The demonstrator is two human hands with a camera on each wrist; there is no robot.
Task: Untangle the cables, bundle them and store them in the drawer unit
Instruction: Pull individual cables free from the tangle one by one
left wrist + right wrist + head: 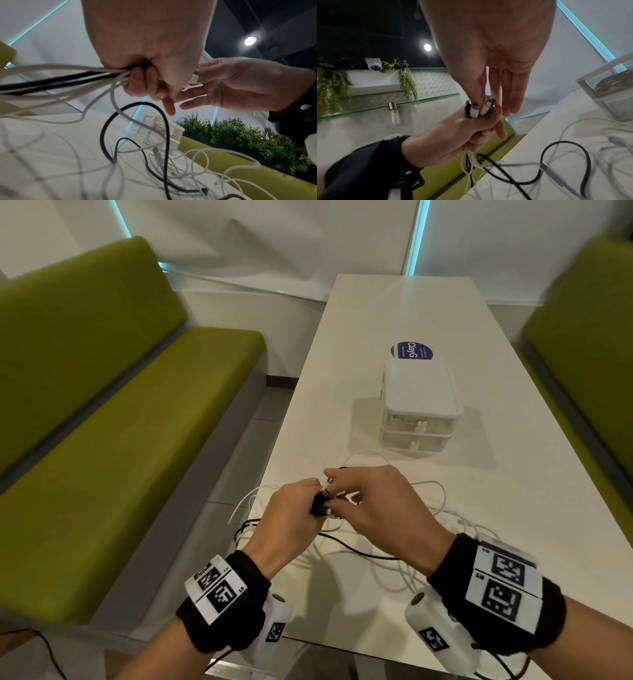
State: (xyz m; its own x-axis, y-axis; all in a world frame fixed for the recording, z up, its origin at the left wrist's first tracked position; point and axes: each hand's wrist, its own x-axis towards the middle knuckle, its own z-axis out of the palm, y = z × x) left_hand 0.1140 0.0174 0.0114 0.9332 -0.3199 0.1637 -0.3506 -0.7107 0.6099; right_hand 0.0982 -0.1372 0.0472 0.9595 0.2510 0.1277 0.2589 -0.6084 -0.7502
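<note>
My left hand (305,501) grips a bunch of white and black cables (68,75) in its fist, with their connector ends (476,109) sticking out above the thumb. My right hand (342,491) reaches in from the right with nearly straight fingers and pinches a white connector between thumb and index finger (494,86). The rest of the cables (428,508) lie in tangled loops on the white table (394,313) under both hands. A white two-drawer unit (418,405) stands beyond them with both drawers closed; something coiled shows inside its upper drawer (611,81).
Green benches (120,422) flank the table on both sides. A round blue sticker (411,352) lies behind the drawer unit. Some cable loops (243,508) hang over the table's left edge near my left wrist.
</note>
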